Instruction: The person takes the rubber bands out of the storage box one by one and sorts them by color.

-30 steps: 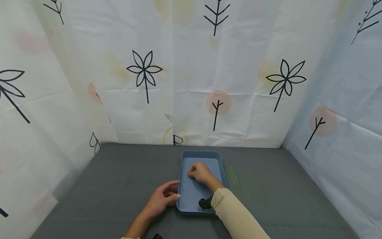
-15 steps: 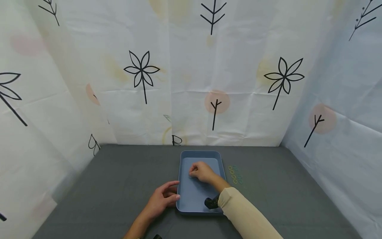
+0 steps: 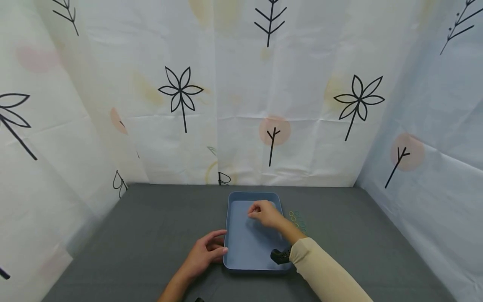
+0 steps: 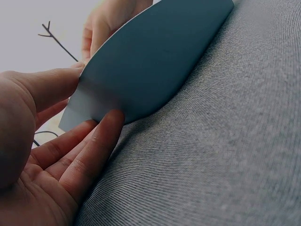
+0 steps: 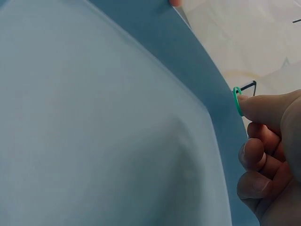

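A blue rectangular tray [image 3: 243, 249] lies on the dark grey cloth. My left hand [image 3: 203, 253] touches its left outer wall, thumb and index finger spread apart. The left wrist view shows these fingers resting against the tray's wall and rim, fairly straight. Above the tray's far half hovers my right hand [image 3: 267, 213]. Between thumb and index finger it pinches a small, thin green ring [image 5: 236, 106], seen in the right wrist view; its other fingers are curled. The bare tray floor [image 5: 94, 117] with the hand's shadow shows there.
Several yellow rings [image 3: 291, 214] and green rings [image 3: 302, 225] lie in rows on the cloth right of the tray, partly behind the right forearm. A patterned white curtain [image 3: 241, 147] rises behind and at both sides. A black wrist device [image 3: 280, 256] overhangs the tray.
My right hand has shifted to the right and slightly farther back over the tray, and its forearm now covers part of the rings. The left hand stays at the tray's side.
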The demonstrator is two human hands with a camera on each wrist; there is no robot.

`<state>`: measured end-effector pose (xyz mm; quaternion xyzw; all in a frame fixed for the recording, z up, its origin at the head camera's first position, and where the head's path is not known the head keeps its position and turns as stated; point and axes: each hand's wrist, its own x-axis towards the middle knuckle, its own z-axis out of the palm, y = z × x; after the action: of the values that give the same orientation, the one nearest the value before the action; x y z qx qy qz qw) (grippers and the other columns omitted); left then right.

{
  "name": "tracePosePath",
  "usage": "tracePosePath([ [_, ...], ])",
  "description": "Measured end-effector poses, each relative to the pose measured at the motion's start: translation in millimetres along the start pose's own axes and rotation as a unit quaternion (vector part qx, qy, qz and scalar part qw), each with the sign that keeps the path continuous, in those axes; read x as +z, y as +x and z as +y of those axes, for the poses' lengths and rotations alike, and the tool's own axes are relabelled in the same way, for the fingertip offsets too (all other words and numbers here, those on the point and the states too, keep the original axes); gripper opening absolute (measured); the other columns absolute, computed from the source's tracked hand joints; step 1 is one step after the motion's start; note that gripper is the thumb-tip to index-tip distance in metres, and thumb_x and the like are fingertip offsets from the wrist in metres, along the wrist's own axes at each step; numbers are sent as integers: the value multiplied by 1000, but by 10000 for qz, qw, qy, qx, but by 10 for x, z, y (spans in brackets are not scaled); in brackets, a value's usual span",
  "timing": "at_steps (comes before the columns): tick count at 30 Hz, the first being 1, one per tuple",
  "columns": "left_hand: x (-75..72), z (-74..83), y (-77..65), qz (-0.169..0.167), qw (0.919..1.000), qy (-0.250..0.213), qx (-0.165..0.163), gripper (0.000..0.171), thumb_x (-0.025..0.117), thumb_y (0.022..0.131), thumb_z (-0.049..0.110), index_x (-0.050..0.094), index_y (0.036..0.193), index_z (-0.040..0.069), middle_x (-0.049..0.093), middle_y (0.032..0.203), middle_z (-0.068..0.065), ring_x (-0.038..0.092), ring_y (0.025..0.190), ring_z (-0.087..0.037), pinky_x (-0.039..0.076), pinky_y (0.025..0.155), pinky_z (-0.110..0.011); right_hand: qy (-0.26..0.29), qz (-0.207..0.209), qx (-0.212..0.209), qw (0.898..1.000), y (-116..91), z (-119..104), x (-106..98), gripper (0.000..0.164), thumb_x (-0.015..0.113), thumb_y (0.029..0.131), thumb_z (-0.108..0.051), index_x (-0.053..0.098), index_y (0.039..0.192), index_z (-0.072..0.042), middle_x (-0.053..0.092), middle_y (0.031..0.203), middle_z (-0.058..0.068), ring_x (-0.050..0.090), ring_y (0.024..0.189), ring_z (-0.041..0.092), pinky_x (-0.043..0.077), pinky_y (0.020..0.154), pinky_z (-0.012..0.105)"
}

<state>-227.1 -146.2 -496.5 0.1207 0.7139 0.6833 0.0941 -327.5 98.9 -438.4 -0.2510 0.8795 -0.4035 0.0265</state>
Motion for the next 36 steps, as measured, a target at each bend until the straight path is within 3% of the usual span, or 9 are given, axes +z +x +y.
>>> tracePosePath([
  [7,17,19,-12,-8,10000,0,60,57,72,89,11,48,139,-2,58,118,-24,64,96,-24,57,74,-41,-21,104,50,9999,-74,62,-141,4,67,92,-8,69,88,-8,55,69,-3,46,58,11,40,53,26],
  [15,-9,7,-5,-26,10000,32,-13,57,72,89,11,48,140,0,59,117,-23,63,97,-26,57,75,-41,170,332,226,9991,-192,130,-256,4,66,92,-7,68,89,-4,58,71,1,48,60,13,42,54,29],
  [23,-12,5,-3,-37,10000,76,-13,56,72,89,11,48,139,0,59,117,-22,63,98,-26,56,75,-41,215,779,442,9957,-397,195,-384,5,66,91,-4,66,87,-1,56,70,0,46,61,14,39,54,28],
  [36,-2,10,-1,-6,10000,23,-50,57,71,90,11,48,140,2,59,119,-22,63,99,-26,56,76,-41,317,1272,488,9902,-747,481,-539,4,68,87,1,65,85,1,50,65,-1,43,54,9,39,48,24],
])
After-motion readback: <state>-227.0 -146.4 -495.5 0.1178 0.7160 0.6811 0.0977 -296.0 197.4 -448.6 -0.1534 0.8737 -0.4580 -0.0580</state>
